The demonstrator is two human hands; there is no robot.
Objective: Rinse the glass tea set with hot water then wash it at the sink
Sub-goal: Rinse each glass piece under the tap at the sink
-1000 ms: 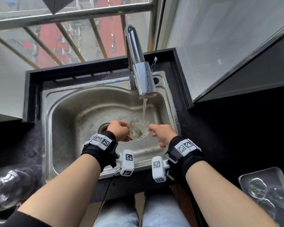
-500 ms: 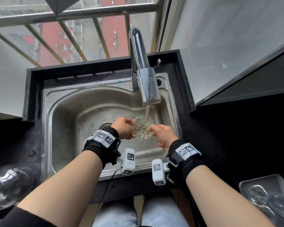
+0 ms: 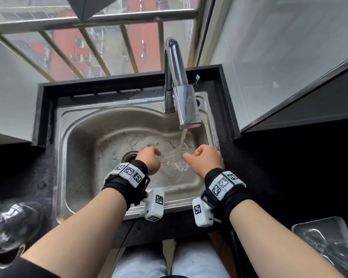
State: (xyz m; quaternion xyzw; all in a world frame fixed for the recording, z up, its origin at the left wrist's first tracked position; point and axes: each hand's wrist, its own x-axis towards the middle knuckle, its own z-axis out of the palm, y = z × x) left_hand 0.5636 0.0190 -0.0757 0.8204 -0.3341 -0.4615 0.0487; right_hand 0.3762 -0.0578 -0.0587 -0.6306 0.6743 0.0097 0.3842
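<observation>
A small clear glass cup (image 3: 176, 159) is held between my two hands over the steel sink (image 3: 84, 137), right under the water stream from the chrome tap (image 3: 186, 105). My left hand (image 3: 149, 160) grips its left side with curled fingers. My right hand (image 3: 204, 159) grips its right side. The cup is tipped and water splashes over it, so its outline is blurred. The drain (image 3: 130, 156) lies just left of my left hand.
A glass tray (image 3: 317, 223) with more clear glass pieces (image 3: 313, 240) stands on the black counter at the lower right. A large glass vessel (image 3: 10, 223) sits at the lower left. Window bars and a wall close in the back.
Both hands have lowered the cup deeper into the basin and turned it; my knuckles now cover more of it. Water keeps running over it.
</observation>
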